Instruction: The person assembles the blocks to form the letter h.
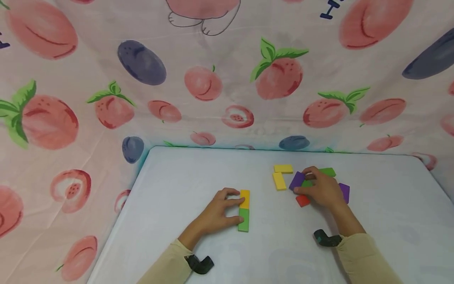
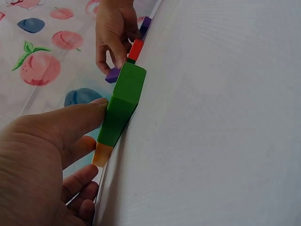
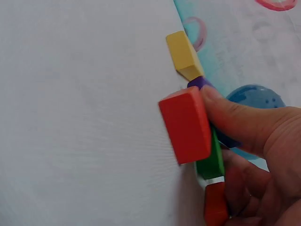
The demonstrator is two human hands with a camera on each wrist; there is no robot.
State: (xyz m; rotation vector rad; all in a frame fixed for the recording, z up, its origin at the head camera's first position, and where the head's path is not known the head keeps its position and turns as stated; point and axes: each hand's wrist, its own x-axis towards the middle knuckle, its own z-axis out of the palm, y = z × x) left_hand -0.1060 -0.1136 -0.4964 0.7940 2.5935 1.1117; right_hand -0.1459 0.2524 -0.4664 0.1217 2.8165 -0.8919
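My left hand [image 1: 218, 211] rests beside a yellow block [image 1: 244, 198] and a green block [image 1: 243, 221], which lie end to end in a line. Its thumb touches the green block and a fingertip reaches the yellow one; the fingers are spread. My right hand [image 1: 320, 187] pinches a purple block [image 1: 296, 181] between thumb and fingers. Under that hand a green block [image 1: 306, 183] is partly hidden. Close by lies a red block [image 1: 302, 200]. In the right wrist view another red block [image 3: 216, 202] sits near the curled fingers.
Two yellow blocks [image 1: 283, 169] form a corner left of the right hand. Beyond the hand lies another green block [image 1: 327, 172], and a second purple block [image 1: 344, 192] is to its right. A fruit-print cloth [image 1: 213, 47] hangs behind the white table [image 1: 184, 169].
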